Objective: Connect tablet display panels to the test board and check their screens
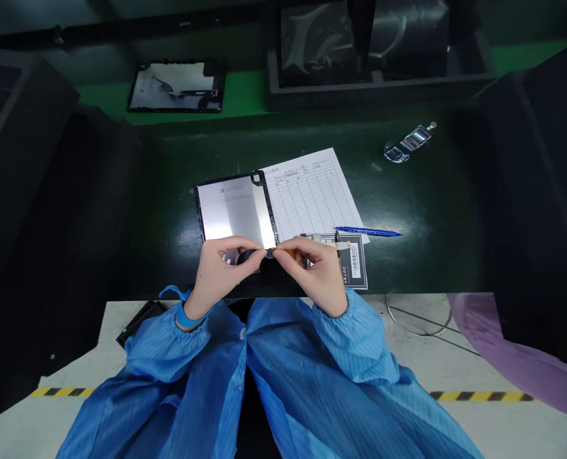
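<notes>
My left hand (223, 264) and my right hand (317, 268) meet at the near edge of a tablet display panel (235, 210), which lies silver back up in a black frame. Both hands are closed in a pinch, thumb against forefinger, on a small dark flex cable (270, 253) between them. Some orange film shows by my right fingertips. Just under and beyond my right hand is a flat battery (354, 258) with a white label and a black border. The fingers hide part of the panel's near edge.
Under the panel's right side lies a printed form (307, 191), with a blue pen (369, 231) across its corner. A shiny metal tool (410, 143) rests at the far right. Another tablet panel (175, 88) stands at the back left, beside a dark tray (360, 89). Dark walls flank the bench.
</notes>
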Demonstrator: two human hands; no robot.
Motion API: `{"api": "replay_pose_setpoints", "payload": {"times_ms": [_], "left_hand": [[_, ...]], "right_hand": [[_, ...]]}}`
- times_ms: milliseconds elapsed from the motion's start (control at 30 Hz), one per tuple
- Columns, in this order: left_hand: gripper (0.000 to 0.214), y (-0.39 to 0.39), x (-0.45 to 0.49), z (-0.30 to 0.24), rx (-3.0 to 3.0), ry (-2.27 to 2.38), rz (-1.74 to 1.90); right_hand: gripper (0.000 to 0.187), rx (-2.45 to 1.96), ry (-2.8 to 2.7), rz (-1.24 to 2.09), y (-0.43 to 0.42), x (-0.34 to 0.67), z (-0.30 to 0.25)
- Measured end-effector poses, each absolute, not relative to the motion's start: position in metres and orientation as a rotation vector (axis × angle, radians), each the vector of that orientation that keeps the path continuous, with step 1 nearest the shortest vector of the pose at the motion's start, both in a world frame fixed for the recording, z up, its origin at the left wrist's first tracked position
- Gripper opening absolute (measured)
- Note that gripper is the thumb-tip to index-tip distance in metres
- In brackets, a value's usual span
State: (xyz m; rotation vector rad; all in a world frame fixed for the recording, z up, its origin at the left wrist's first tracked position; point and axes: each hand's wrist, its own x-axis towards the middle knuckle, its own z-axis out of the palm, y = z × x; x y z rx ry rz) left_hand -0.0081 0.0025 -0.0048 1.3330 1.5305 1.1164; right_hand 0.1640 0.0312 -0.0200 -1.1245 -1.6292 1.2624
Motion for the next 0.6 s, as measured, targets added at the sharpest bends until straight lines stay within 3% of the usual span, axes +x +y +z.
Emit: {"api": "replay_pose_setpoints", "payload": {"times_ms": [600], "left_hand": [[0.008,-0.004,0.009,-0.014,1.229,1.655,1.281]], "right_hand": [[0.011,-1.173,-1.545,1.201,0.025,0.156,-0.025]]}}
